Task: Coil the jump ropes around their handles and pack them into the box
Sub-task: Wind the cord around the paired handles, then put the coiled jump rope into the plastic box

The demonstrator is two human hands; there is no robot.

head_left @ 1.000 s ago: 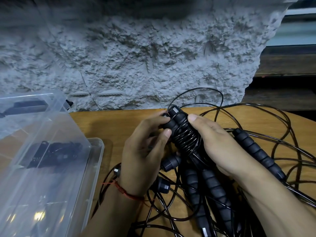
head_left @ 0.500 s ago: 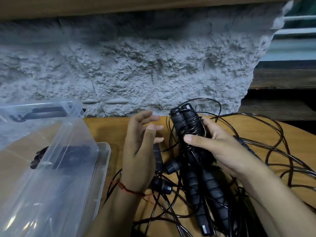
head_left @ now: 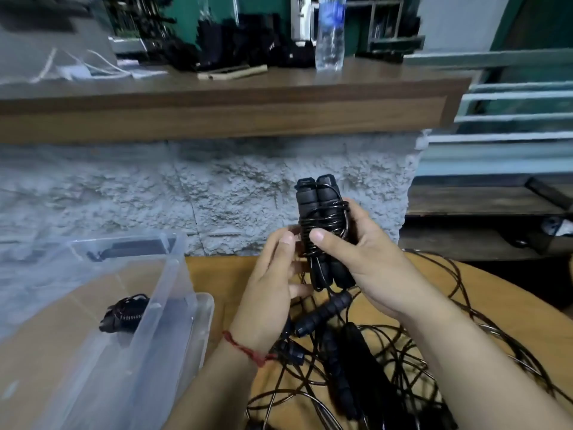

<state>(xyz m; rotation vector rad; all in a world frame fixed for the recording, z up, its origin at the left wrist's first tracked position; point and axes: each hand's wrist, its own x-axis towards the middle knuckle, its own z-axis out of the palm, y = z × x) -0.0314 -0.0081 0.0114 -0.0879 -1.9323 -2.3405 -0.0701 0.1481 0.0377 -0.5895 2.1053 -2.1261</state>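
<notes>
A black jump rope point(head_left: 321, 212) with its cord coiled round both handles stands upright in the air above the table. My right hand point(head_left: 366, 259) grips it round the middle, thumb across the coil. My left hand point(head_left: 273, 274) touches its left side with thumb and fingers lightly curled. A clear plastic box point(head_left: 167, 293) sits at the left with one coiled jump rope point(head_left: 124, 315) inside. Several loose jump ropes point(head_left: 338, 346) lie tangled on the wooden table point(head_left: 223, 274) under my hands.
A rough grey wall point(head_left: 186, 193) rises just behind the table, topped by a wooden counter point(head_left: 217, 100) with a water bottle point(head_left: 330, 32) and dark items. Loose cord loops point(head_left: 465, 305) spread over the table's right side.
My right hand has raised the coiled rope upright, higher above the table. My left hand, open and apart half a second ago, has come back to its side. The view has tilted up.
</notes>
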